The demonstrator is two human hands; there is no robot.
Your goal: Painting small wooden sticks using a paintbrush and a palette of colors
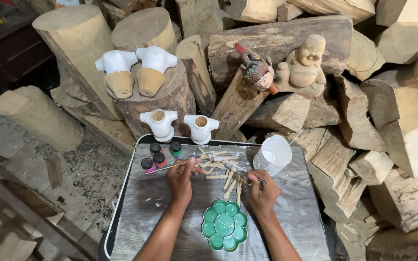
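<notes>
Two white torsos stand at the table's far edge — behind them, stacked logs, a carved seated figure.

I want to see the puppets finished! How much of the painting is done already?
Four puppet torsos already wear white paint. In hand: the left hand holds a thin stick, the right hand a fine brush, over small bare wooden arm pieces. Left: those pieces look unpainted, the green flower palette holds no colour, the paint bottles are capped, and two torsos have bare wood bases.
</notes>
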